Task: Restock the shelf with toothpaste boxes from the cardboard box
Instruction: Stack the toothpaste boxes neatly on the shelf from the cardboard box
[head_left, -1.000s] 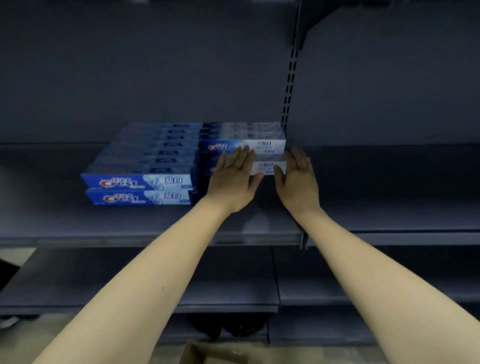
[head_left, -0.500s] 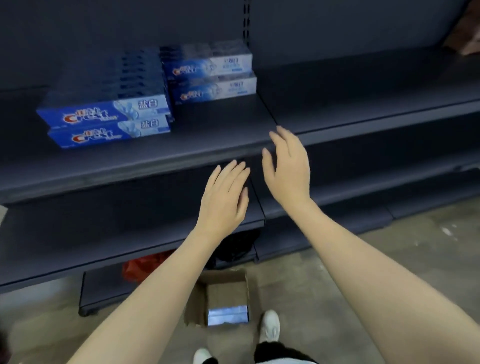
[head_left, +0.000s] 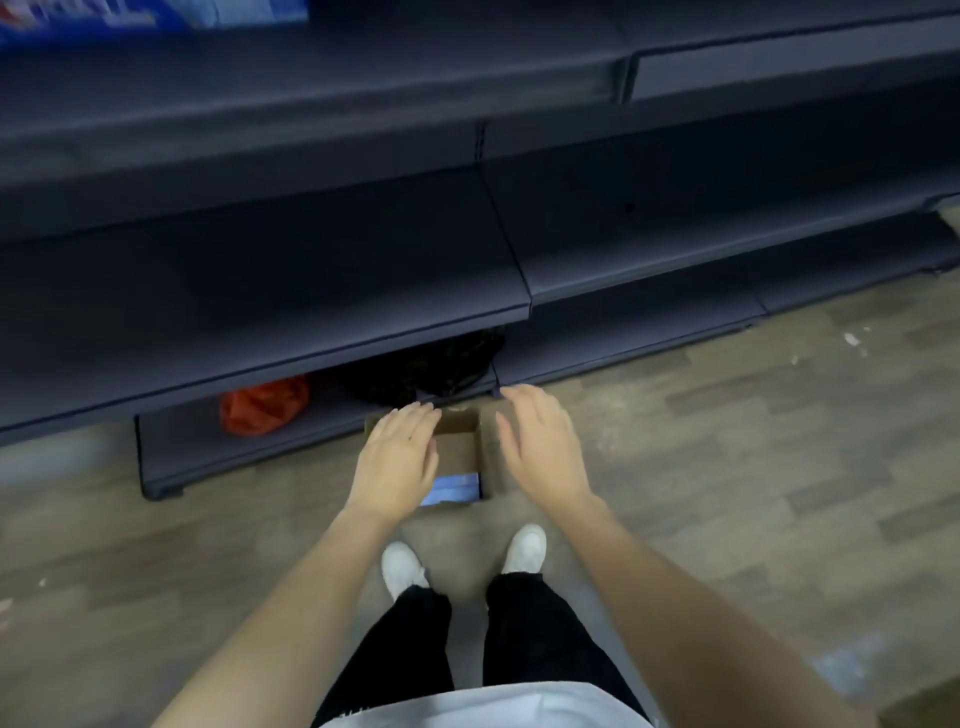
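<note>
An open cardboard box stands on the floor in front of my feet, below the shelves. Inside it a blue toothpaste box shows at the near end. My left hand hovers over the box's left side, fingers relaxed and holding nothing. My right hand hovers over its right side, also empty with fingers loosely spread. Stocked toothpaste boxes are just visible on the upper shelf at the top left, blurred.
Dark shelves run across the view in tiers. A red bag and a black bag lie on the bottom shelf behind the box. My white shoes stand on the wood-look floor.
My view has tilted down from the stocked shelf to the floor. Both hands left the toothpaste boxes on the shelf and dropped to just above the cardboard box.
</note>
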